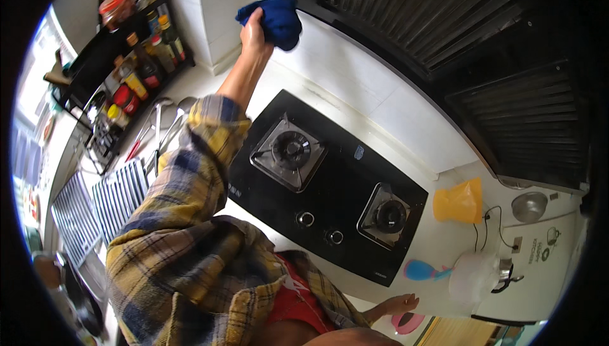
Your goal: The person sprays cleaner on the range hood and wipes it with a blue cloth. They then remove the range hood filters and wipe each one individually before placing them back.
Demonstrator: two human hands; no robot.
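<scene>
My left hand [254, 37] is raised at the far end of my outstretched arm, gripping a bunched dark blue cloth [278, 25]. The cloth is in front of the white tiled wall [342, 65], beside the left end of the black range hood [428, 75]; I cannot tell whether it touches either. Below and to the right lies a black two-burner gas hob [328, 184] with two knobs. Low at the right, my right hand [401, 304] hangs near a pink bowl [407, 323], its fingers apart and holding nothing.
Left of my arm stands a black rack [90, 67] with bottles and jars. Ladles [159, 117] and slatted metal panels [121, 191] lie nearby. Right of the hob are a yellow container [458, 201], a blue and pink utensil [421, 270] and a white round appliance [471, 279].
</scene>
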